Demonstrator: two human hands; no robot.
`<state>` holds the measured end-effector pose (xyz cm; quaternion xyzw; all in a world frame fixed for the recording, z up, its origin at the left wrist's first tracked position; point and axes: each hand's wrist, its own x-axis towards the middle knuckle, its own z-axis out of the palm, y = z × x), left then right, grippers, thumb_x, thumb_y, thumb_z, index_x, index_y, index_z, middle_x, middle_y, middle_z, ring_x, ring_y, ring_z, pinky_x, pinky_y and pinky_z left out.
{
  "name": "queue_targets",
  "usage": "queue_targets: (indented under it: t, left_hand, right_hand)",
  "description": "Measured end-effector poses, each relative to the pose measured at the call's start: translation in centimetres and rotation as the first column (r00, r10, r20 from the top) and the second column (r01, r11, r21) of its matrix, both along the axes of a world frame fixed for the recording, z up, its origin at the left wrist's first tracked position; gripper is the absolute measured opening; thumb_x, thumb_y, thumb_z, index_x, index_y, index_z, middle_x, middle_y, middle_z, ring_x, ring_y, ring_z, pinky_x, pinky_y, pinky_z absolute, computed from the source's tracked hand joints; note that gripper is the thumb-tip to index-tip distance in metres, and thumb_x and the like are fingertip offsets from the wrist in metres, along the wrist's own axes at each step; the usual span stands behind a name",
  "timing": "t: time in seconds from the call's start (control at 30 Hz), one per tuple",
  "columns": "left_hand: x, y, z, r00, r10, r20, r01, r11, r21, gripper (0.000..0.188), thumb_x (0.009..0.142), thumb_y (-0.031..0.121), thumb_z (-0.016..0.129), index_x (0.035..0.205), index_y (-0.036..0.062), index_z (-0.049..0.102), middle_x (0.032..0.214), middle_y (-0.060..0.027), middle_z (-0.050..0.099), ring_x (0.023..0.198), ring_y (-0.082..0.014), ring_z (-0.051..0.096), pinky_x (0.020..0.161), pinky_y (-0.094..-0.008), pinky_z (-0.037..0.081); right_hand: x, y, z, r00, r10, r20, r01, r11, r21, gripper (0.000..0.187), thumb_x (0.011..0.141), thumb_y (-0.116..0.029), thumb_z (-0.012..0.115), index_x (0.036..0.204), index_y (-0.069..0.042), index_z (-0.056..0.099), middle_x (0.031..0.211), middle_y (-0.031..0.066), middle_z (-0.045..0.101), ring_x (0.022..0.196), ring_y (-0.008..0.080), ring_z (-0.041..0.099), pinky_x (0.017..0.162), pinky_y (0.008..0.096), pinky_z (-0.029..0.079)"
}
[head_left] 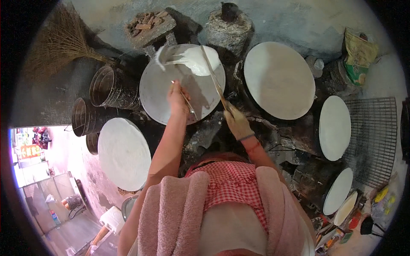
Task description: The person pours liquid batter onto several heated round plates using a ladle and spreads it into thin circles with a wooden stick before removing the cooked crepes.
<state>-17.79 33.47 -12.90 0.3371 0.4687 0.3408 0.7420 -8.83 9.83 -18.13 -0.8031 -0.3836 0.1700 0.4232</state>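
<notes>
A round grey griddle point(158, 102) lies in front of me, with wet white batter point(196, 62) pooled over its far side. My left hand point(177, 99), bare and closed, grips a thin metal handle above this griddle. In line with that handle, a curved white-coated ladle head point(161, 59) hangs over the griddle's far left edge. My right hand point(238, 123) wears a pale work glove and is closed round a long, flat wooden stick point(217, 84). The stick slants up and left across the griddle, its far end over the batter.
Other round griddles covered in white stand at right point(279, 81), far right point(335, 128) and left point(124, 154). Sooty metal buckets point(102, 87) and a straw broom point(64, 40) are at left. A wire rack point(371, 141) leans at right. Broken bricks point(147, 23) lie behind.
</notes>
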Motion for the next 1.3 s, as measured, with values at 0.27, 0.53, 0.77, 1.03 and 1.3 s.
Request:
queue_targets:
  t: [0.27, 0.53, 0.77, 1.03, 1.3]
  left_hand:
    - [-19.7, 3.7, -1.2, 0.994, 0.1, 0.038, -0.103, 0.991, 0.083, 0.036, 0.107, 0.025, 0.051, 0.14, 0.0103, 0.056, 0.068, 0.0053, 0.038, 0.052, -0.0071, 0.036, 0.045, -0.0253, 0.029]
    - [-36.6, -4.5, 1.3, 0.972, 0.101, 0.21, -0.101, 0.995, -0.008, 0.049, 0.111, 0.037, 0.045, 0.149, 0.0054, 0.045, 0.061, 0.0047, 0.03, 0.044, -0.007, 0.025, 0.038, -0.0232, 0.022]
    - [-38.2, -4.4, 4.8, 0.949, 0.267, 0.169, -0.278, 0.959, 0.046, 0.032, 0.11, 0.025, 0.05, 0.134, 0.0051, 0.055, 0.064, 0.0068, 0.026, 0.046, -0.0044, 0.022, 0.039, -0.0223, 0.019]
    - [-37.5, -4.7, 4.4, 0.866, 0.46, 0.198, -0.483, 0.871, 0.089, 0.026, 0.109, 0.02, 0.053, 0.128, 0.0037, 0.06, 0.064, 0.0081, 0.026, 0.048, -0.0039, 0.023, 0.039, -0.0221, 0.019]
    - [-31.9, -11.0, 8.0, 0.863, 0.496, 0.099, -0.505, 0.837, 0.208, 0.028, 0.108, 0.021, 0.053, 0.13, 0.0048, 0.059, 0.066, 0.0078, 0.027, 0.051, -0.0041, 0.023, 0.041, -0.0225, 0.019]
  right_hand:
    - [1.2, 12.6, 4.0, 0.986, 0.12, -0.116, -0.145, 0.958, -0.249, 0.044, 0.101, -0.029, 0.056, 0.131, 0.002, 0.061, 0.12, 0.0263, 0.068, 0.112, 0.0417, 0.065, 0.098, 0.0419, 0.051]
    - [-2.2, 9.3, -0.5, 0.95, 0.107, 0.293, -0.101, 0.994, -0.033, 0.046, 0.103, -0.034, 0.054, 0.136, -0.003, 0.06, 0.112, 0.0246, 0.071, 0.103, 0.0429, 0.067, 0.094, 0.0496, 0.051]
    - [0.1, 8.5, 7.0, 0.932, 0.004, -0.363, 0.01, 0.999, 0.037, 0.052, 0.099, -0.046, 0.061, 0.13, -0.004, 0.065, 0.104, 0.0159, 0.075, 0.073, 0.0247, 0.069, 0.07, 0.0392, 0.054]
    - [-1.7, 11.7, 3.3, 0.919, 0.209, -0.333, -0.239, 0.97, -0.052, 0.046, 0.1, -0.029, 0.063, 0.133, 0.002, 0.063, 0.08, 0.0049, 0.065, 0.07, 0.0141, 0.06, 0.063, 0.0302, 0.05]
    - [5.7, 13.3, 3.9, 0.806, 0.169, -0.567, -0.225, 0.974, -0.029, 0.038, 0.101, -0.031, 0.063, 0.129, -0.004, 0.066, 0.076, 0.0034, 0.066, 0.061, 0.0121, 0.059, 0.053, 0.0312, 0.05]
